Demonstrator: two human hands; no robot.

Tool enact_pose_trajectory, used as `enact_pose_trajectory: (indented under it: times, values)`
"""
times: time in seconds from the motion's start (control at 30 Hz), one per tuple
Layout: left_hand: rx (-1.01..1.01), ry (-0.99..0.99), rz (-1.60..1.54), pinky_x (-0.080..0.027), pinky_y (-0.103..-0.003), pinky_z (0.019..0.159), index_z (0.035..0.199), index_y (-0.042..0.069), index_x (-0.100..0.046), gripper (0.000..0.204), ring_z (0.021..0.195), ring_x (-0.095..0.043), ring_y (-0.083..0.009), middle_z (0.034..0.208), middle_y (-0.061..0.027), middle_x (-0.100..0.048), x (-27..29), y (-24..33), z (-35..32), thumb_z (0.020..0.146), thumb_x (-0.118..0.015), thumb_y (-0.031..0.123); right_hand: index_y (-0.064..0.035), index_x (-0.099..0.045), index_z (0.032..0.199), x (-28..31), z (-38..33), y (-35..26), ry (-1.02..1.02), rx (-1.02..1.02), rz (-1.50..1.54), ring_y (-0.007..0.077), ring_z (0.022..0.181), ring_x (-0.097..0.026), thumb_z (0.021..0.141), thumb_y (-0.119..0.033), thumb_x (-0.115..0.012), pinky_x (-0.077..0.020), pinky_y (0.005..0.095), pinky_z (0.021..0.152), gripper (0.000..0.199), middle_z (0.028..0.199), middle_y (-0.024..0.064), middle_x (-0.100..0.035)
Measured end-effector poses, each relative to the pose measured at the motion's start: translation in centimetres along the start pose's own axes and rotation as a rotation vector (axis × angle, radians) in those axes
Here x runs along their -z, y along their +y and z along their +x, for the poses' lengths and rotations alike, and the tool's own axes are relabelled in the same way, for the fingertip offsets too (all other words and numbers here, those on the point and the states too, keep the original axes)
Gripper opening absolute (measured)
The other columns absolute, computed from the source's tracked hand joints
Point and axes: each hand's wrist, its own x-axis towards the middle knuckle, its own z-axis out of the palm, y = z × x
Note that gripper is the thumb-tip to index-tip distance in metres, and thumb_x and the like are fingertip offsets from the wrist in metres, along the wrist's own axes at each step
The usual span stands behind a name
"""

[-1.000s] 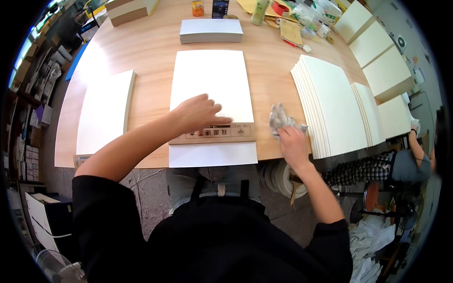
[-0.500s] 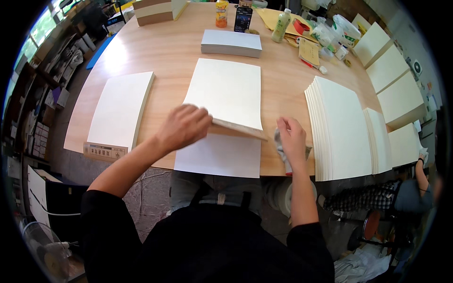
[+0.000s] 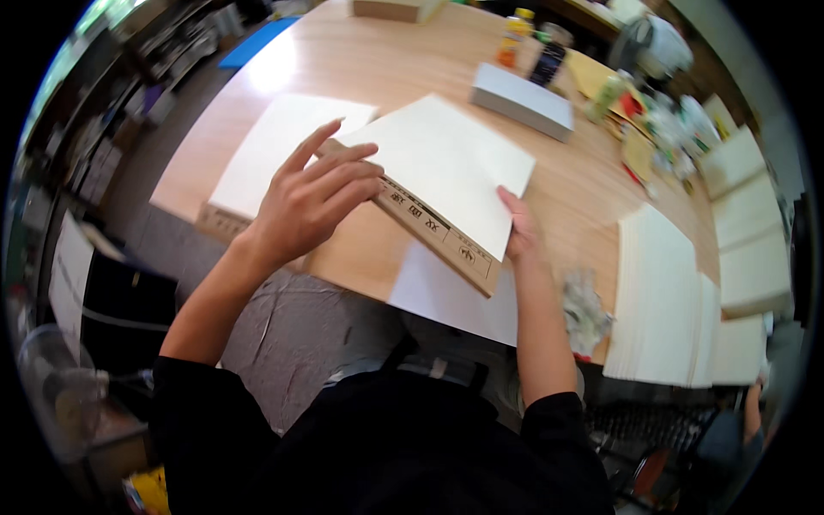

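Far left: dim shelving (image 3: 112,142), then a blue panel (image 3: 257,41) beside the wooden table (image 3: 378,51). On the table's left part lies a white paper pad (image 3: 279,159), a brown printed strip on its near end.

Left hand (image 3: 300,202): over the left end of the held pad, fingers spread and extended, index raised, the others across the corner. Cannot tell how firmly they touch; thumb not made out.

Held pad (image 3: 446,163): white paper, centre, raised above the table and turned diagonally, its brown printed binding strip (image 3: 438,236) along the near lower edge. Below it, a loose white sheet (image 3: 451,287) lies at the table's front edge.

Beyond the pad, a grey-white paper block (image 3: 524,99); behind that, an orange bottle (image 3: 511,45) with yellow cap and a dark phone-shaped object (image 3: 547,65).

Right hand (image 3: 522,227): gripping the held pad at its right edge, thumb on the top face, remaining fingers hidden beneath.

Further right: a greyish work glove (image 3: 584,305) near the right forearm; a greenish bottle (image 3: 607,96) among blurred clutter; then a row of overlapping white pads (image 3: 657,300). Far right, a co-worker (image 3: 742,429), partly in shadow.
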Motion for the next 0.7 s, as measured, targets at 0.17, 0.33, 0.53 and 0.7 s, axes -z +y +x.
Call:
enact_pose_trajectory:
  times: [0.17,0.33,0.53,0.7]
  values:
    - [0.248,-0.03,0.17,-0.035,-0.054,0.127,0.1,0.017,-0.076,0.01,0.131,-0.066,-0.0206,0.117,0.0007,-0.077,4.2,-2.7,-14.0,0.09,-0.076,0.012,-0.0052,-0.053,0.145,-15.1,1.7,6.4,-0.269,0.171,-0.108,0.0258,0.126,-0.065,0.106,-0.005,-0.061,-0.0579,0.043,0.108,0.039,0.135,0.012,-0.067]
    - [0.602,-0.014,0.178,-0.036,-0.054,0.125,0.106,0.018,-0.078,0.029,0.136,-0.061,-0.028,0.126,-0.0018,-0.073,4.6,-5.5,-23.3,0.079,-0.086,0.015,-0.0011,-0.056,0.138,-21.9,6.3,13.1,-0.384,0.026,-0.204,0.0236,0.118,-0.068,0.106,-0.01,-0.064,-0.0568,0.0406,0.103,0.034,0.133,0.0127,-0.068]
    - [1.034,0.062,-0.124,-0.044,-0.047,0.117,0.12,0.011,-0.077,0.051,0.137,-0.058,-0.0337,0.136,-0.0127,-0.07,5.2,-7.5,-26.5,0.072,-0.092,0.012,0.0065,-0.059,0.125,-21.5,7.5,14.9,-0.309,-0.1,-0.553,0.0233,0.108,-0.071,0.103,-0.009,-0.069,-0.0612,0.0393,0.096,0.028,0.123,0.0167,-0.07]
    - [1.123,0.056,-0.287,-0.052,-0.038,0.11,0.125,0.005,-0.075,0.055,0.128,-0.064,-0.0265,0.131,-0.0116,-0.072,5.5,-9.4,-28.1,0.072,-0.091,0.006,0.0073,-0.06,0.123,-22.5,7.5,14.7,-0.304,-0.12,-0.637,0.0243,0.105,-0.072,0.102,-0.01,-0.071,-0.0624,0.0393,0.093,0.029,0.119,0.0174,-0.071]
